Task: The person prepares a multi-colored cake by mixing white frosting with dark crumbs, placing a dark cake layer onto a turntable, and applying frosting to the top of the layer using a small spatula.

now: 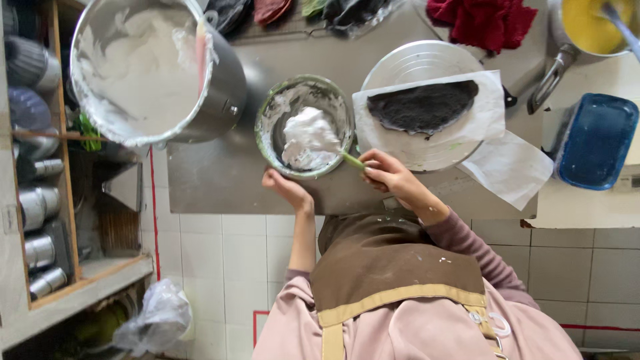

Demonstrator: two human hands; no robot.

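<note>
The right hand [390, 177] is closed around a green spatula [352, 160], its blade in the white cream of the glass bowl [267, 143]. The left hand [287, 189] cups the bowl's near rim. Cream sits lumped, not yet spread. To the right, a dark flat cake [423, 105] on paper [513, 167] lies bare. Far left, a steel pot [227, 80] holds more cream.
</note>
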